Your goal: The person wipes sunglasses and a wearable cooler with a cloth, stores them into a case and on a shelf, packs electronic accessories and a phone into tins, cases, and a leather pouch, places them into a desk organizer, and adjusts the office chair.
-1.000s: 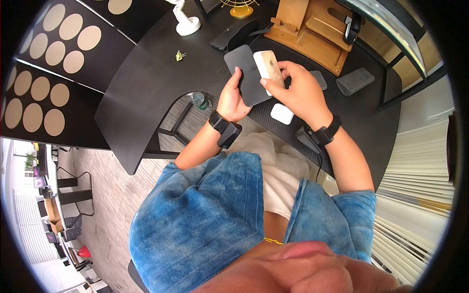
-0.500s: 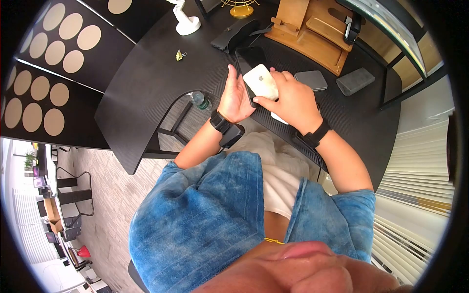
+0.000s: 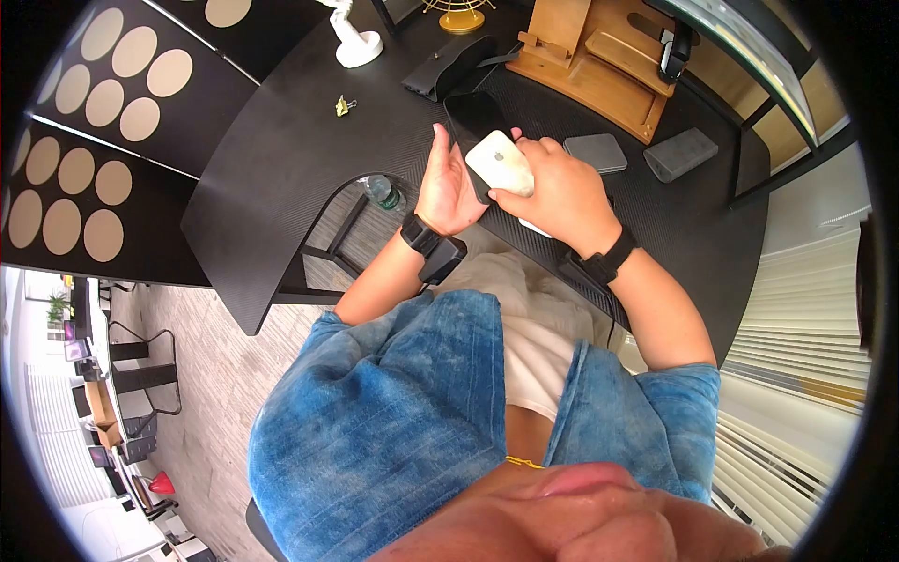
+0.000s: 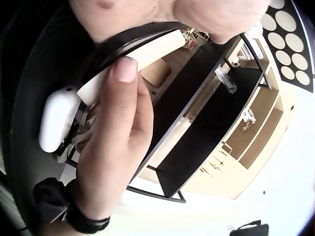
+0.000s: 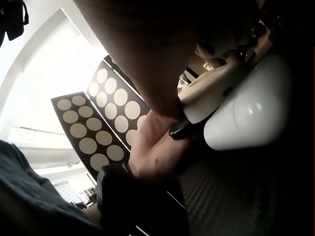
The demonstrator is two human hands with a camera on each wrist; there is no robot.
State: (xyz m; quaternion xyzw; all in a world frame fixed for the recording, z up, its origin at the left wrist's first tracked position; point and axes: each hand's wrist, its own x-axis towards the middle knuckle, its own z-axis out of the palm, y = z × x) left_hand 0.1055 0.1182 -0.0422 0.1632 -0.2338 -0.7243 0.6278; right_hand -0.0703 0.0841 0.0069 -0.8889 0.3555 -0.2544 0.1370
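A dark smartphone (image 3: 475,116), its glossy black side facing up, lies across my left hand (image 3: 450,195). The left thumb stands straight along the phone's near side, while most of that hand's fingers are hidden beneath. My right hand (image 3: 567,192) pinches a white power bank (image 3: 500,162) with an apple logo, its thumb at the lower edge. The power bank overlaps the phone's lower part. In the left wrist view the right thumb presses along the power bank's pale side (image 4: 158,51), close against the phone's edge. Under the right hand sits a white earbud case (image 4: 59,118), mostly hidden in the head view.
Beyond the hands, a flat grey pad (image 3: 596,154) and a grey case (image 3: 681,155) lie on the black desk (image 3: 281,150). A wooden stand (image 3: 599,80), a black pouch (image 3: 448,70) and a green clip (image 3: 346,106) are farther back. A plastic bottle (image 3: 382,193) stands below the desk's cut-out.
The right hand has lowered the power bank over the phone and laid it flatter, logo upward. The phone has turned from its matt grey side to the glossy black side.
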